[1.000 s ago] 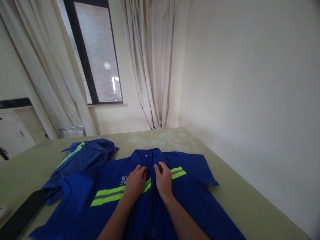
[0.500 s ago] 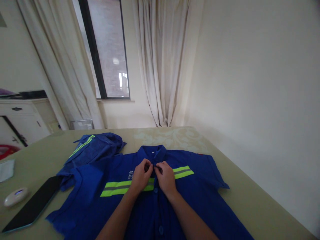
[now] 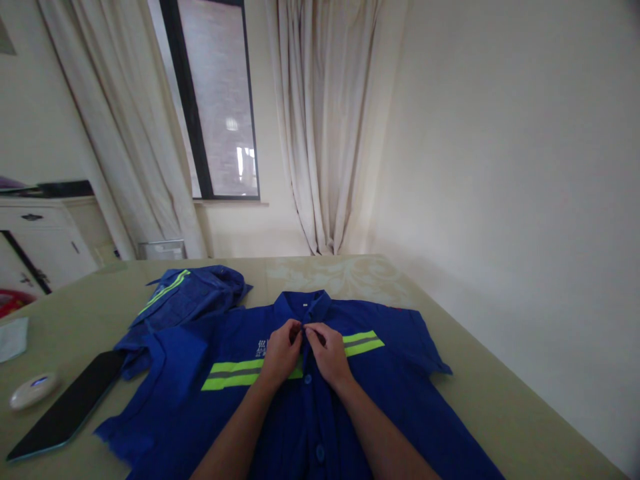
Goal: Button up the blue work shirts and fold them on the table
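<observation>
A blue short-sleeved work shirt (image 3: 400, 353) with yellow-green reflective stripes lies spread face up, its collar (image 3: 303, 307) pointing away from me. My left hand (image 3: 284, 350) pinches the front edge of the shirt just below the collar. Close against it, my right hand (image 3: 327, 353) pinches the other front edge, thumb and forefinger together. What sits between the fingertips is hidden. Farther down the front, a blue button (image 3: 307, 379) and another button (image 3: 320, 453) show on the placket.
A second blue garment (image 3: 190, 300) lies crumpled at the back left of the table (image 3: 370, 273). On the left are a dark flat phone-like slab (image 3: 67, 407), a white oval device (image 3: 34, 391) and a pale cloth or paper (image 3: 13, 339). A wall borders the right side.
My right hand's fingertips have shifted slightly left, nearer to the left hand's. Both hands stay at the shirt front below the collar.
</observation>
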Demonstrator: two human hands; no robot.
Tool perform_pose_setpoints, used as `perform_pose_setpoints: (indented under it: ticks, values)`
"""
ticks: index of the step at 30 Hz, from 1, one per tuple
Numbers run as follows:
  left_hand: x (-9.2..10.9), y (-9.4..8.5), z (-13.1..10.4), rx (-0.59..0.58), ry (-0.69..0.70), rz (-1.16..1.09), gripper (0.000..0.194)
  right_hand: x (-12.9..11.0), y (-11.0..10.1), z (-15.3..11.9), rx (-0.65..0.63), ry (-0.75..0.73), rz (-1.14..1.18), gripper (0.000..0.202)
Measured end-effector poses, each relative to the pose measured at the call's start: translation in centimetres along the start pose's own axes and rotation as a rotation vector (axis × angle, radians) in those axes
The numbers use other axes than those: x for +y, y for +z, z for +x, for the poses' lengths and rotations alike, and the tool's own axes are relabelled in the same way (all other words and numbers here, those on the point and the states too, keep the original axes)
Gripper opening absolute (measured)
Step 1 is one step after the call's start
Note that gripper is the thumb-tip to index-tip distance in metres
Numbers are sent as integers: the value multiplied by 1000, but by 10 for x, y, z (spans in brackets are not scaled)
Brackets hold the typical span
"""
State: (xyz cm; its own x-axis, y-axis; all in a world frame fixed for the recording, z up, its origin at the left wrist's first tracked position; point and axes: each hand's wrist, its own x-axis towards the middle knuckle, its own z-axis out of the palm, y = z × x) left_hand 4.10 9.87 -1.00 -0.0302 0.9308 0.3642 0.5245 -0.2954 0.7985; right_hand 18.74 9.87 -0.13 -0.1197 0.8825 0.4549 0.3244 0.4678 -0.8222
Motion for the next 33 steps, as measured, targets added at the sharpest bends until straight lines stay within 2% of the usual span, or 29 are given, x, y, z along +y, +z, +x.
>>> perform_pose_setpoints:
  ticks: [7,11,16,20,24,27,33]
  values:
    - [4,-2,1,-12,31,-13,19,9,5,2,20,143,-16,25]
    - [5,-4,1,-32,46,-30,20,11,4,4,13,117,-13,23]
    - [4,-3,1,-20,19,-12,19,7,1,4,84,31,-128,13]
    - [3,-2,1,10,12,2,20,6,2,3,92,59,-144,11]
    - [5,-2,1,-17,44,4,20,5,4,2,111,98,-60,26]
    - [7,-2,0,-26,50,18,20,7,5,2,116,153,-54,26]
    - [6,-1,0,32,-3,71,19,16,5,4,117,96,-165,20]
